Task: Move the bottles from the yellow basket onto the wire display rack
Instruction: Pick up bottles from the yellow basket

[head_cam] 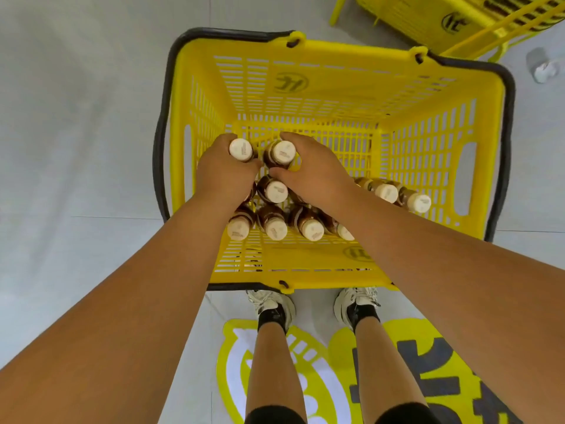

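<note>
Both arms reach down into the yellow basket (305, 84), which stands on the floor (76, 148) in front of the person's shoes (270, 304). The left hand (223, 169) has its fingers curled round a white-capped brown bottle (241, 149), gripping it below the cap. Just beside it, the right hand (312, 169) wraps fingers and thumb round a second bottle (282, 153). Below the fingers of both hands, more bottles (275, 228) stand packed together; two others (397, 194) lie tilted to the right of the right hand. The yellow wire display rack (477, 16) stands well beyond the basket.
</note>
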Motion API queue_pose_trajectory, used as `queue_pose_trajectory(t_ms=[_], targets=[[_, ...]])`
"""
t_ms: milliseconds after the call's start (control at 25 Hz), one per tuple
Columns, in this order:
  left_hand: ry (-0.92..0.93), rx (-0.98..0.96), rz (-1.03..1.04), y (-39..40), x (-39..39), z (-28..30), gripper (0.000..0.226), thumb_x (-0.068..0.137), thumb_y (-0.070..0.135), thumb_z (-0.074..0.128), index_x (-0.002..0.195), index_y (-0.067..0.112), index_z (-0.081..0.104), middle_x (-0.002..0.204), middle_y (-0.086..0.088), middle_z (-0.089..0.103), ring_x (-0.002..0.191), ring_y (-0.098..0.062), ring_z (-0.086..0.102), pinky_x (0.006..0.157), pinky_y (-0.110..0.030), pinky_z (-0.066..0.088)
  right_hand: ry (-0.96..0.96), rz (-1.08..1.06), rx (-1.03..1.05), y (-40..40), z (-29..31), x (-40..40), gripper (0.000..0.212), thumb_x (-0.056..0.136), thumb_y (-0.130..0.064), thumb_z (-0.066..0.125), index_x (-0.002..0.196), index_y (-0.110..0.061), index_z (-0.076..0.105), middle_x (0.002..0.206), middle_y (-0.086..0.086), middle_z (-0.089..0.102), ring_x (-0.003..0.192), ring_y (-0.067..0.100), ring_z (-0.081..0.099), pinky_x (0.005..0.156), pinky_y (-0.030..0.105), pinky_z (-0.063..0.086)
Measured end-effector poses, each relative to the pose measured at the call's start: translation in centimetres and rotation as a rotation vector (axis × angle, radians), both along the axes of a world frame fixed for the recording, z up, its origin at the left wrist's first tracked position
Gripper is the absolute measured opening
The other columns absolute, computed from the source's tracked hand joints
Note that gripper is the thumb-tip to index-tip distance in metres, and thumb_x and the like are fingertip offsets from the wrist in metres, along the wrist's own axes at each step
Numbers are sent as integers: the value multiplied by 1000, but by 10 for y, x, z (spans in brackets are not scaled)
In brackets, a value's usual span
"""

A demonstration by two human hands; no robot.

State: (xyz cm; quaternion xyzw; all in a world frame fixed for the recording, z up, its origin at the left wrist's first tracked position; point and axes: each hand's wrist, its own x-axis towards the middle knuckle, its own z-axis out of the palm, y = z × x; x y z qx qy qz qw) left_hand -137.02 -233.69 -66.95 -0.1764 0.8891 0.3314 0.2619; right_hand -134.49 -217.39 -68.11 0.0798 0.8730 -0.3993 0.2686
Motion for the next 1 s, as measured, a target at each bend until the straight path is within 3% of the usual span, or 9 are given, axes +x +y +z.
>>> queue_pose_trajectory(t_ms=[240, 320, 400, 480, 520, 600, 680, 840, 1000], targets=[[106, 33, -33, 2, -2, -5, 34, 85, 24, 78, 118, 19, 69, 114, -1, 71, 105, -21, 65, 77, -25, 41, 68, -164, -93, -1, -6, -5, 43, 86, -22, 81, 127, -17, 69, 126, 2, 71, 118, 19, 63, 100, 37, 50], [182, 59, -53, 2, 3, 0, 28, 87, 24, 77, 113, 17, 71, 110, 0, 73, 100, -15, 65, 76, -22, 44, 72, -219, -97, 2, -3, -5, 38, 86, -24, 82, 122, -19, 72, 120, -3, 73, 111, 13, 64, 90, 26, 50], [239, 113, -50, 4, 8, 11, 26, 87, 23, 78, 112, 18, 71, 105, 7, 71, 92, -1, 60, 73, -5, 41, 90, -254, -92, 9, 6, -2, 38, 85, -26, 82, 121, -23, 72, 119, -7, 73, 110, 8, 63, 82, 9, 43], [269, 178, -5, 8, 11, 27, 32, 87, 22, 79, 117, 20, 69, 104, 13, 66, 95, 7, 55, 73, 4, 36, 121, -300, -104, 18, 22, 3, 41, 84, -29, 83, 123, -25, 72, 121, -10, 73, 114, 5, 62, 86, 2, 39], [282, 206, 26, 11, 11, 38, 36, 87, 22, 79, 120, 21, 68, 106, 16, 64, 97, 8, 55, 76, 5, 37, 136, -323, -114, 23, 34, 5, 42, 83, -30, 84, 124, -25, 72, 122, -11, 72, 116, 4, 62, 91, 5, 41], [302, 245, 58, 17, 9, 65, 36, 86, 24, 80, 118, 32, 65, 103, 24, 62, 97, 5, 59, 80, 3, 40, 163, -373, -147, 34, 63, 8, 42, 82, -30, 86, 121, -28, 71, 121, -14, 72, 116, 1, 63, 99, 16, 46], [345, 262, 33, 23, 5, 99, 33, 86, 27, 80, 111, 41, 63, 95, 29, 62, 92, 5, 62, 78, -1, 44, 200, -418, -184, 44, 100, 11, 40, 80, -28, 87, 116, -32, 72, 113, -21, 72, 110, -4, 64, 96, 16, 48], [416, 308, 22, 32, -2, 178, 35, 84, 33, 80, 117, 28, 69, 103, 17, 72, 100, -2, 66, 90, -19, 52, 294, -486, -244, 62, 187, 13, 37, 78, -25, 89, 110, -35, 73, 106, -18, 75, 104, -4, 66, 93, 18, 51], [433, 421, 43, 39, -1, 273, 36, 83, 30, 82, 116, 33, 70, 107, 19, 73, 108, 0, 66, 99, -30, 53, 362, -508, -261, 77, 285, 15, 36, 77, -22, 89, 96, -47, 70, 99, -29, 73, 102, -7, 66, 90, 15, 51]])
